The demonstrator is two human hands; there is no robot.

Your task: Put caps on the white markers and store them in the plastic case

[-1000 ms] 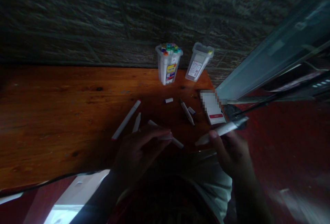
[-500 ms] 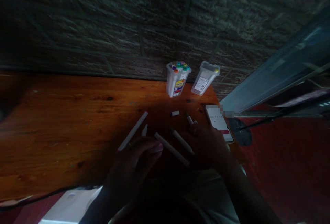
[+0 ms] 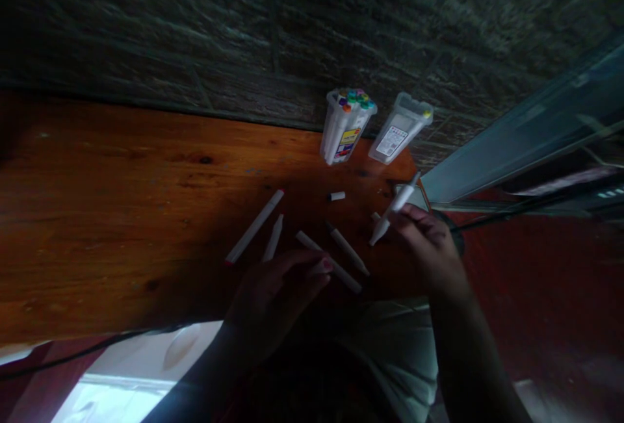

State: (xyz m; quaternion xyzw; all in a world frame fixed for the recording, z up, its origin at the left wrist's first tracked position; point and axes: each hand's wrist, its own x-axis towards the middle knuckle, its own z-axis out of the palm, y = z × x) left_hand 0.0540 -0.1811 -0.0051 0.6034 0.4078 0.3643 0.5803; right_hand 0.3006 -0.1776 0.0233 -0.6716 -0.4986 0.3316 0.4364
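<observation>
Roughly left to right across the wooden table (image 3: 97, 215), which fills the left and centre of the frame.

Centre, loose on the wood: a long white marker (image 3: 254, 226) lying diagonally, a shorter marker (image 3: 273, 246) just beside it, then two more, marker three (image 3: 327, 262) and marker four (image 3: 347, 248), angled the other way. They look laid out flat for easy reach, none stacked. A small detached cap (image 3: 336, 196) lies apart, above them.

Lower centre: left hand (image 3: 277, 293) rests palm down at the table edge, fingers loosely extended and slightly spread, fingertips touching or just over the near end of marker three. It grips nothing that I can see.

Upper centre: two clear tubs against the dark wall, the full tub (image 3: 347, 125) packed with coloured-capped markers, the near-empty tub (image 3: 400, 128) beside it, both upright, though the lens tilts them.

Right of centre: right hand (image 3: 426, 241) pinches a held marker (image 3: 394, 210) between thumb and fingertips, raised off the table, tip slanting down-left, as for inspection or capping. A phone edge (image 3: 423, 190) is mostly hidden behind it.
</observation>
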